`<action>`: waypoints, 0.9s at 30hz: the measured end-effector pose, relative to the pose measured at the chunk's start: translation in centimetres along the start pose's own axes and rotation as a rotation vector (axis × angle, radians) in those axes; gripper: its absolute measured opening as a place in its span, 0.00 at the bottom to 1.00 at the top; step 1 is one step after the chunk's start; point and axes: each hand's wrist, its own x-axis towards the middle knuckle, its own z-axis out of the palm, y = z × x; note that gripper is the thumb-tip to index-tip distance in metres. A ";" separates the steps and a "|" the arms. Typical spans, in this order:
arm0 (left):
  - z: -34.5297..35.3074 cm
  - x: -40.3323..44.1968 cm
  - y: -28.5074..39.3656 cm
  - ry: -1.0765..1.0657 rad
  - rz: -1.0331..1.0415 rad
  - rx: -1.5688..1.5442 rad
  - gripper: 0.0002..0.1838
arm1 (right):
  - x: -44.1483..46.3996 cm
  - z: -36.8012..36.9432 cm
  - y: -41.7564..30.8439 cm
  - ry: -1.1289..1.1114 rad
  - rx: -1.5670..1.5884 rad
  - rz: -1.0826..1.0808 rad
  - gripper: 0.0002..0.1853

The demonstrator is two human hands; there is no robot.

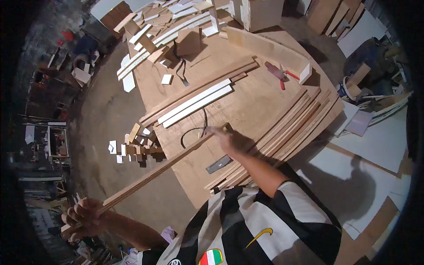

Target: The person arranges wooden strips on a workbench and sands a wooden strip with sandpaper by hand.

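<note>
A long wooden strip [154, 173] runs diagonally from beyond the table's left edge to the middle of the tabletop. My left hand [86, 217] is wrapped round its near lower end, out over the floor. Close to the other end, my right hand [223, 139] grips the strip from above; its fingertips are slightly blurred. A dark flat tool [219, 164] lies on the table below my right hand. A black cord [184, 136] loops beside the strip, and two white strips [194, 104] lie just beyond it.
Stacked wooden strips [282, 128] line the table's right side. Red-handled pliers [282, 83] and a brown object [274, 70] lie at the far right of the plywood table [254, 95]. Offcuts [141, 143] are heaped past the left edge. White boards [375, 137] lie on the right.
</note>
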 end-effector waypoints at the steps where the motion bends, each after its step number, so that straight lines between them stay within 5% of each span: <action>1: -0.1 0.3 0.1 -0.114 -0.080 -0.059 0.19 | 0.3 -1.4 1.1 -0.071 -0.079 0.110 0.26; 6: -0.3 0.9 0.0 -0.101 -0.117 -0.049 0.19 | 1.9 -1.5 -1.8 -0.273 -0.185 0.289 0.26; 8: -0.9 1.0 0.4 -0.082 -0.118 -0.054 0.19 | -0.4 2.7 5.5 -0.189 0.245 0.295 0.27; 12: -1.2 0.9 0.3 -0.032 -0.124 -0.044 0.19 | 0.0 -0.7 2.2 -0.080 -0.295 0.251 0.27; 20: -0.7 1.1 0.1 -0.053 -0.155 -0.027 0.20 | 1.5 2.6 0.1 0.017 0.061 -0.072 0.22; 22: 1.5 1.0 -0.7 0.098 -0.162 -0.014 0.22 | 2.2 2.5 -1.3 0.170 -0.053 0.215 0.21; 24: -2.8 1.3 0.0 0.085 -0.141 -0.092 0.24 | 2.5 1.0 -6.0 0.002 0.138 0.477 0.21; 26: -2.9 1.3 0.4 0.025 -0.127 -0.167 0.26 | -0.6 5.4 -1.9 0.205 -0.096 -0.014 0.22; 27: 0.8 1.2 0.4 0.178 -0.151 0.053 0.27 | -0.9 5.2 -1.3 0.195 -0.097 -0.005 0.22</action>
